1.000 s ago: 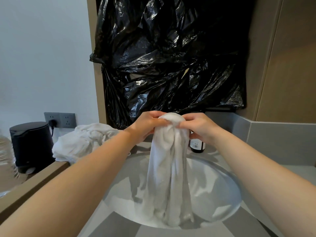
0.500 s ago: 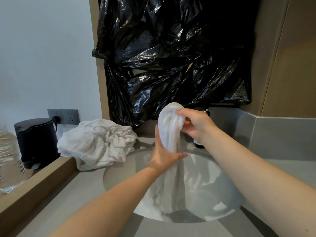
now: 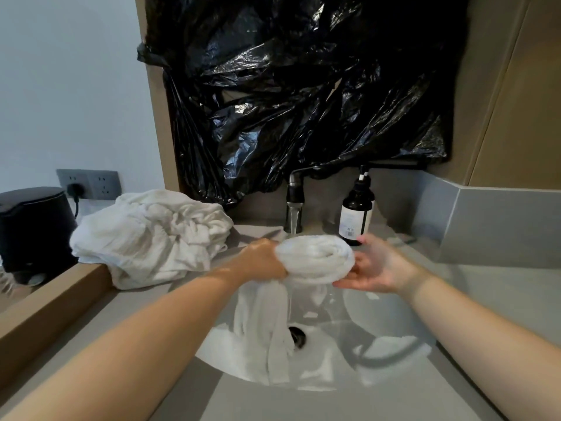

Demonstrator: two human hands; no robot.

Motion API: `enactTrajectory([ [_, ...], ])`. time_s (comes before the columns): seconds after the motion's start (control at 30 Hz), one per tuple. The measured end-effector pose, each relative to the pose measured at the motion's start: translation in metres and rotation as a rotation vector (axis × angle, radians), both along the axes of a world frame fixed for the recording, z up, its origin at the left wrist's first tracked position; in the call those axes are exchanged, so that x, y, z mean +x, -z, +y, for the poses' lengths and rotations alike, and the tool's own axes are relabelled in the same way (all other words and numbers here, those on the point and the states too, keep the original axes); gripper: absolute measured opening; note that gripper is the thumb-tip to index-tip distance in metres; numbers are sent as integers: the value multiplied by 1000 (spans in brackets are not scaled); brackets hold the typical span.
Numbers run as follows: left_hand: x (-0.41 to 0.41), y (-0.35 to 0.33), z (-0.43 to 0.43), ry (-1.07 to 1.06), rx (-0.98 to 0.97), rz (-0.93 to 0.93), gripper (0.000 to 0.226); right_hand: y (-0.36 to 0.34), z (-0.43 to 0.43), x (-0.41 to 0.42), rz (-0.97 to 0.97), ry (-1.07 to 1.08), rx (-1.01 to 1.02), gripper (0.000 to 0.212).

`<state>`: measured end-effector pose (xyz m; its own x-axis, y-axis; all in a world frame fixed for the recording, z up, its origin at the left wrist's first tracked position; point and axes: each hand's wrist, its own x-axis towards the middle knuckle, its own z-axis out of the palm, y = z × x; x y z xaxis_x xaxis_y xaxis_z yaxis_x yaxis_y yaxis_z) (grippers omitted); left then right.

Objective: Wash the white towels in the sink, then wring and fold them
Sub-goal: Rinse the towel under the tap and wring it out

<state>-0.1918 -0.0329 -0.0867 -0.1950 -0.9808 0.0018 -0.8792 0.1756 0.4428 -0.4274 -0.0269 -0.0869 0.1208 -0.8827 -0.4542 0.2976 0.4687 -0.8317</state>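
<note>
Left hand (image 3: 262,259) gripping bunched towel (image 3: 315,258), right hand (image 3: 379,268) touching it, tap (image 3: 294,196) running

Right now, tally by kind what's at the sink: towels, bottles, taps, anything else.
Towel bundles: 2 (held towel, towel heap; the heap may hold several)
Pump bottle: 1
Faucet: 1
Black plastic sheet: 1
Black container: 1
Socket panel: 1
Total: 7
</note>
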Motion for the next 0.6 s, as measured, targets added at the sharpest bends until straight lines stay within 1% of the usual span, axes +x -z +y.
enactTrajectory([
  [0.03, 1, -1, -3, 1, 28, -26, 31, 6, -7, 6, 74, -15, 41, 42],
  [0.1, 2, -2, -12, -3, 115, 8, 36, 14, -16, 24, 203, -39, 70, 41],
  [0.17, 1, -1, -19, -23, 192, 38, 34, 21, -25, 41, 282, -30, 59, 37],
  [0.2, 2, 4, -23, -40, 214, 48, 37, 23, -29, 48, 303, -16, 45, 37],
  [0.27, 4, 13, -31, -76, 234, 90, 45, 27, -40, 56, 265, -30, 40, 38],
  [0.3, 5, 17, -35, -82, 226, 108, 46, 27, -43, 59, 251, -59, 37, 37],
  [0.4, 11, 22, -47, -77, 171, 152, 40, 30, -53, 63, 242, -202, 25, 25],
  [0.43, 13, 23, -50, -78, 146, 156, 37, 31, -55, 61, 221, -256, 16, 24],
  [0.5, 16, 26, -54, -37, 90, 60, 30, 31, -59, 55, 182, -365, -10, 28],
  [0.53, 17, 27, -55, -3, 56, -31, 25, 33, -60, 51, 190, -424, -19, 33],
  [0.6, 15, 26, -53, 33, -28, -137, 12, 36, -60, 48, 192, -576, -16, 44],
])
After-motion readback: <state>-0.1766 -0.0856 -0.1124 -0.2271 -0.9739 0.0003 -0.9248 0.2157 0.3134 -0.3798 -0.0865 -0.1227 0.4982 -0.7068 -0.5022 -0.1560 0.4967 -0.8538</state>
